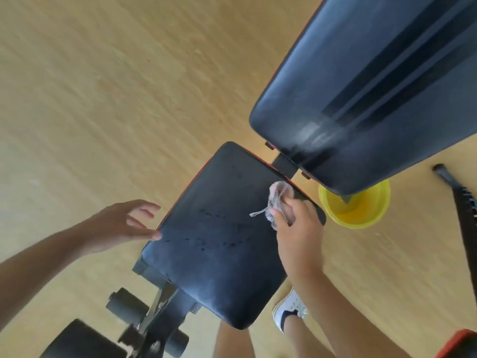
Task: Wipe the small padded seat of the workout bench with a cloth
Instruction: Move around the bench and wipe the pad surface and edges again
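Note:
The small padded seat point(219, 236) is black with a red edge and lies in the middle of the head view, marked with several dark wet spots. My right hand point(300, 228) grips a bunched pale cloth point(277, 200) and presses it on the seat's far right corner. A frayed strand of the cloth trails left over the pad. My left hand point(124, 224) hovers with fingers spread at the seat's left edge, its fingertips just reaching the rim.
The long black backrest pad point(361, 86) rises at the upper right. A yellow bowl point(358, 210) sits on the wooden floor under it. Foam leg rollers point(129, 306) and the bench frame lie at the bottom left. My white shoe point(289, 310) stands beside the seat.

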